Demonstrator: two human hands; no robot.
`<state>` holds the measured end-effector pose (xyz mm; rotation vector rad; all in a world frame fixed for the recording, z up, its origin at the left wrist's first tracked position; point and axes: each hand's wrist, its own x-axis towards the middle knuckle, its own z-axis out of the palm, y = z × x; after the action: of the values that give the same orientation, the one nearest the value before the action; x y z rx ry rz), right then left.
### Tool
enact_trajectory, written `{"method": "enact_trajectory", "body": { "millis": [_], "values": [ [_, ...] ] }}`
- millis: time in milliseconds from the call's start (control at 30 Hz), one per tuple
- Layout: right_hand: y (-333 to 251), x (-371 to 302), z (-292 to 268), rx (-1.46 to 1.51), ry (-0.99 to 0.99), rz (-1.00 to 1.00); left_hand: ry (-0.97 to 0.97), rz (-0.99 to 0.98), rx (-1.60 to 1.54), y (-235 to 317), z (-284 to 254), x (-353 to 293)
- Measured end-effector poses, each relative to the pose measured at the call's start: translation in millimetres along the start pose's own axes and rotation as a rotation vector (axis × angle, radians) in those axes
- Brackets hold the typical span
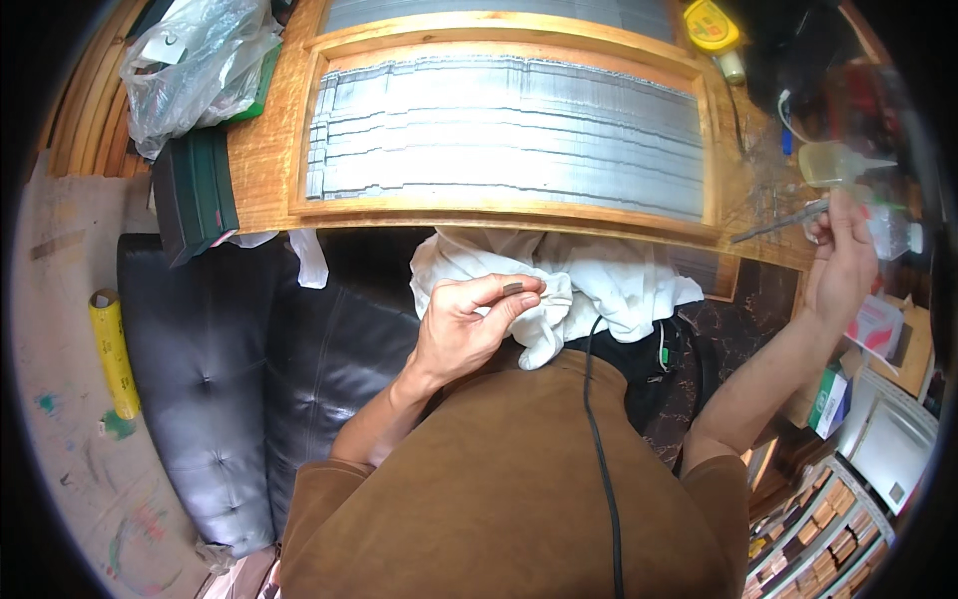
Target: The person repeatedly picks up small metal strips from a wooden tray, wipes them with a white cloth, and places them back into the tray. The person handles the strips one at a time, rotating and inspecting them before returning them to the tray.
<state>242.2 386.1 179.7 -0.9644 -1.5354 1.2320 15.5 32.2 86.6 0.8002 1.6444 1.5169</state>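
My left hand [461, 327] is in front of my chest, thumb and forefinger pinched together. A small dark flat piece [513, 289] shows at these fingers, and a crumpled white cloth [629, 290] lies just behind them. To the right, my right hand [846, 250] is over the table's right end, closed on a slim grey metal tool [780, 222] that points left; its exact kind I cannot make out. Beside that hand lies a clear bottle with a pale yellow tint [833, 165]. Ahead sits a wooden-framed tray [499, 208] filled with rows of thin grey metal strips [509, 130].
A plastic bag [195, 75] and a dark green box [195, 195] sit at the table's left end. A yellow tape measure [711, 27] lies far right. A black cable [602, 449] runs down my front. At left are a black padded seat [210, 379] and a yellow tube [115, 354].
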Motion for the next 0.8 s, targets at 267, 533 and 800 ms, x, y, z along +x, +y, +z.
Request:
{"method": "enact_trajectory", "body": {
  "millis": [267,533,800],
  "values": [
    [-11.5,-119.5,122.4,-0.237,-0.644,-0.171,0.000,-0.015,-0.006,1.8,4.1,2.6],
    [8.9,-165.5,161.0,-0.036,-0.788,-0.126,-0.102,0.007,0.071,15.2,-0.8,3.1],
    [-41.0,-132.8,174.0,0.007,-0.758,-0.504,-0.065,0.542,0.358,76.1,-14.4,34.8]
  ]
}}
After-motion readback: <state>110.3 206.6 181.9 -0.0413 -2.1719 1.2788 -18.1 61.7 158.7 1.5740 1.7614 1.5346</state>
